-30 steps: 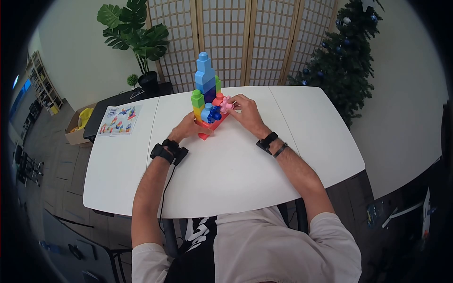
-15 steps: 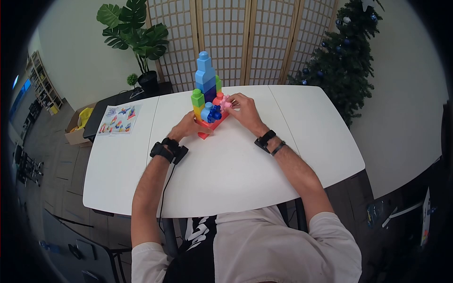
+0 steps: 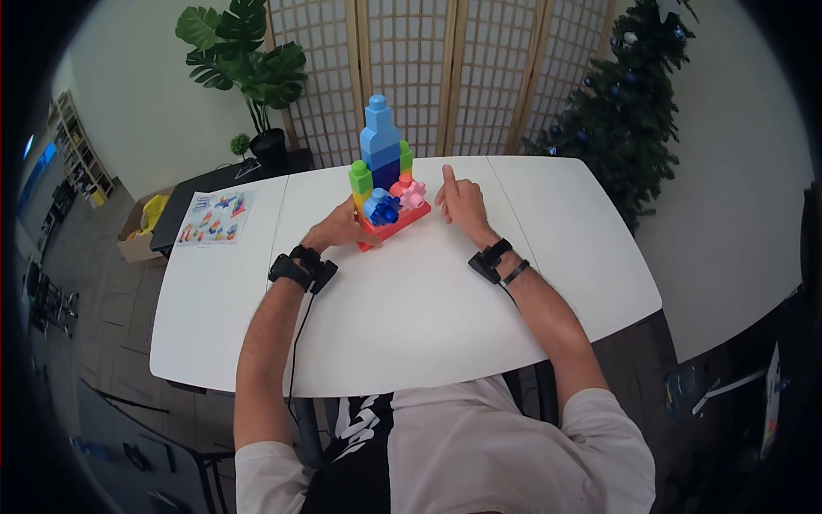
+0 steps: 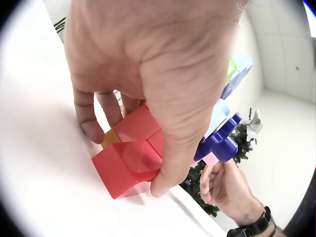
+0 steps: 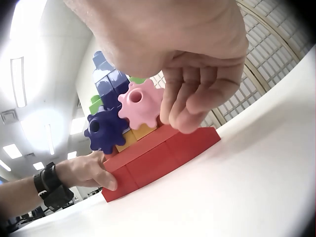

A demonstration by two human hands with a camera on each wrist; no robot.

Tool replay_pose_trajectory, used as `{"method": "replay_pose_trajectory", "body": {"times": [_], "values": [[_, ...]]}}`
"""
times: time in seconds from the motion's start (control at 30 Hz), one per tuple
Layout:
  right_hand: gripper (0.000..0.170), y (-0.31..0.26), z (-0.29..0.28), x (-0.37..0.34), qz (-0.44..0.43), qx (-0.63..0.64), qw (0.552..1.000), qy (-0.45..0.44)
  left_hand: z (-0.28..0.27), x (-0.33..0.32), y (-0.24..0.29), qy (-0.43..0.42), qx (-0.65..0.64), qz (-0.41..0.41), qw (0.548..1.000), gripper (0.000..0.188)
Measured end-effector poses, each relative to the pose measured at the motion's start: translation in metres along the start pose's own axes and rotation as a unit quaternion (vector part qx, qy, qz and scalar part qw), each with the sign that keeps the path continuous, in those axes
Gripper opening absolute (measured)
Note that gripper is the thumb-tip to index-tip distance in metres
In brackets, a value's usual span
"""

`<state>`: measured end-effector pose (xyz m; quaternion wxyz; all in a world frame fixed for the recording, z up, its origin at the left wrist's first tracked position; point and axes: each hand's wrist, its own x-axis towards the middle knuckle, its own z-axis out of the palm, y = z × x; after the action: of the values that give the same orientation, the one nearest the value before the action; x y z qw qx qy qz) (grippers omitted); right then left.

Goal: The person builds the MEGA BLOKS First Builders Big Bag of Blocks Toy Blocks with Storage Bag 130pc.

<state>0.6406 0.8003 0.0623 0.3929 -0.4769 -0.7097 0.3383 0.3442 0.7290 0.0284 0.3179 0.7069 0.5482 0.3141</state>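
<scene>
A block build stands on a long red base [image 3: 402, 224], with a tower of blue blocks [image 3: 379, 141] at its back and green blocks [image 3: 361, 177] at the sides. On its front sit a dark blue gear [image 3: 385, 211] and a pink gear [image 5: 139, 111]. My left hand [image 3: 341, 230] grips the base's left end, thumb along the front and fingers behind, as the left wrist view shows. To the right of the pink gear, my right hand [image 3: 465, 207] is lifted off the build, holding nothing. In the right wrist view its fingers hang loosely curled.
A printed sheet with pictures of block builds [image 3: 214, 219] lies at the left of the white table [image 3: 411, 317]. Behind the table stand a folding screen [image 3: 411, 77], a potted plant [image 3: 257, 77] and a decorated tree [image 3: 612, 103]. Cables trail from the wrist cameras.
My right hand has let go of the pink gear and drawn back to the right. The build has turned slightly, its tower shifting right, while my left hand keeps hold of the base.
</scene>
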Motion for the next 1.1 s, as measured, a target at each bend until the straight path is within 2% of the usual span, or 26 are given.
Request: {"method": "replay_pose_trajectory", "body": {"times": [0.03, 0.1, 0.13, 0.2, 0.23, 0.27, 0.3, 0.4, 0.43, 0.5, 0.53, 0.57, 0.6, 0.63, 0.67, 0.7, 0.73, 0.8, 0.9, 0.97, 1.03, 1.1], "values": [[0.077, 0.003, 0.000, 0.001, 0.003, 0.000, 1.000, 0.001, -0.001, 0.000, 0.004, -0.012, 0.006, 0.004, 1.000, 0.103], [0.077, 0.005, 0.004, 0.005, -0.151, 0.017, 0.984, 0.088, -0.004, -0.002, 0.012, -0.018, 0.015, -0.002, 1.000, 0.101], [0.077, 0.000, 0.008, 0.001, -0.151, 0.017, 0.985, 0.088, -0.005, -0.002, 0.014, -0.022, 0.023, -0.008, 0.999, 0.100], [0.074, -0.015, 0.015, -0.013, -0.368, 0.021, 0.908, 0.200, -0.005, -0.001, 0.011, -0.021, 0.015, -0.003, 1.000, 0.096], [0.074, -0.013, 0.009, -0.018, -0.368, 0.022, 0.908, 0.199, -0.005, -0.001, 0.008, -0.019, 0.007, 0.001, 1.000, 0.093], [0.071, -0.007, -0.001, -0.023, -0.303, -0.116, 0.942, 0.083, -0.005, -0.001, 0.007, -0.018, 0.007, 0.000, 1.000, 0.093], [0.069, -0.002, -0.008, -0.025, -0.226, -0.250, 0.941, -0.035, -0.006, 0.000, 0.005, -0.022, 0.009, -0.003, 1.000, 0.093], [0.068, 0.011, -0.007, -0.019, -0.183, -0.265, 0.947, -0.012, -0.006, 0.001, 0.005, -0.033, 0.005, -0.008, 0.999, 0.093], [0.068, 0.009, -0.009, -0.017, -0.183, -0.264, 0.947, -0.013, -0.006, 0.000, 0.007, -0.038, -0.003, -0.012, 0.999, 0.093], [0.055, 0.003, -0.015, -0.014, -0.137, -0.114, 0.984, 0.008, -0.006, -0.003, 0.011, -0.033, 0.016, -0.005, 0.999, 0.090], [0.055, 0.008, -0.017, -0.008, -0.138, -0.114, 0.984, 0.008, -0.006, -0.004, 0.015, -0.028, 0.035, 0.002, 0.999, 0.087], [0.041, 0.013, -0.017, -0.003, -0.146, -0.046, 0.988, -0.031, -0.006, -0.005, 0.019, -0.029, 0.036, 0.003, 0.999, 0.087], [0.041, 0.018, -0.019, 0.001, -0.154, 0.022, 0.985, -0.071, -0.006, -0.007, 0.023, -0.040, 0.021, -0.013, 0.999, 0.086], [0.041, 0.019, -0.022, 0.000, -0.154, 0.022, 0.985, -0.071, -0.006, -0.006, 0.023, -0.050, 0.006, -0.029, 0.998, 0.084], [0.052, 0.020, -0.024, -0.003, -0.162, 0.009, 0.977, -0.135, -0.007, -0.006, 0.022, -0.050, 0.006, -0.029, 0.998, 0.084], [0.073, 0.021, -0.025, -0.004, -0.169, -0.003, 0.965, -0.200, -0.007, -0.005, 0.022, -0.065, -0.004, -0.045, 0.997, 0.090], [0.073, 0.019, -0.025, -0.005, -0.169, -0.003, 0.965, -0.200, -0.007, -0.004, 0.020, -0.080, -0.013, -0.060, 0.995, 0.096], [0.097, 0.015, -0.026, -0.006, -0.150, 0.007, 0.942, -0.300, -0.004, -0.002, 0.016, -0.084, -0.011, -0.048, 0.995, 0.095], [0.090, 0.026, -0.011, -0.001, -0.121, 0.024, 0.932, -0.341, 0.001, -0.004, 0.018, -0.079, 0.003, -0.024, 0.997, 0.093], [0.088, 0.024, -0.010, -0.003, -0.123, 0.013, 0.933, -0.337, 0.004, -0.008, 0.027, -0.073, 0.016, -0.012, 0.997, 0.093], [0.085, 0.023, -0.011, -0.006, -0.126, 0.001, 0.935, -0.333, 0.005, -0.011, 0.031, -0.071, -0.007, -0.045, 0.996, 0.082], [0.080, 0.020, -0.013, -0.008, -0.139, 0.024, 0.933, -0.331, 0.007, -0.013, 0.031, -0.068, 0.007, -0.027, 0.997, 0.082]]}}
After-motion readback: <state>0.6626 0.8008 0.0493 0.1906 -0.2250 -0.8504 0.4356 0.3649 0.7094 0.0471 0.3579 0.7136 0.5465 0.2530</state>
